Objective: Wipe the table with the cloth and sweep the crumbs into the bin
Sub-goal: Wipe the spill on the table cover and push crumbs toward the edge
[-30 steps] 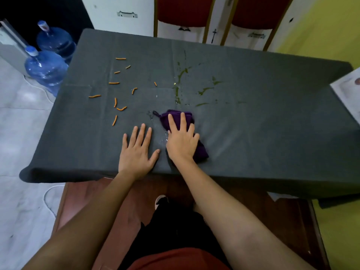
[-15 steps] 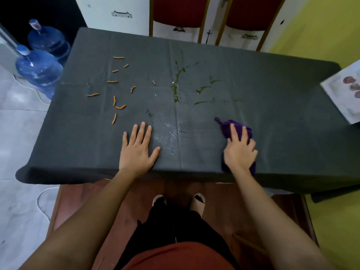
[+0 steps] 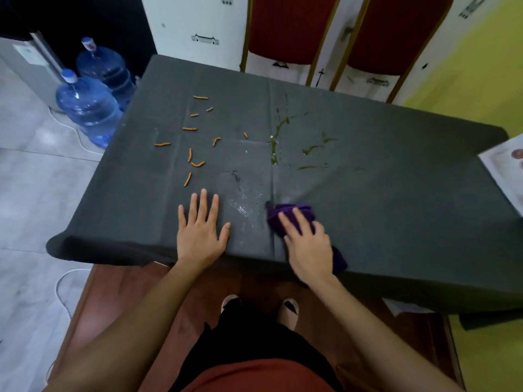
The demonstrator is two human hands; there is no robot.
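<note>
A table covered with a dark grey cloth (image 3: 382, 222) fills the view. My right hand (image 3: 307, 244) presses flat on a purple wiping cloth (image 3: 294, 212) near the front edge, fingers straight and pointing left. My left hand (image 3: 201, 233) rests flat on the table to the left, fingers spread. Between the hands lies a wet smear (image 3: 243, 205). Several orange crumbs (image 3: 190, 154) are scattered at the left half. Greenish spill streaks (image 3: 311, 149) mark the middle. No bin is in view.
Two blue water jugs (image 3: 87, 106) stand on the floor left of the table. Two red chairs (image 3: 285, 26) stand behind the far edge. A printed sheet (image 3: 506, 171) lies at the right edge. A brown bench (image 3: 119, 295) sits under the front edge.
My right hand slid the purple cloth right along the front edge, then back left toward the middle. The left hand stayed flat in place. The camera view shifted.
</note>
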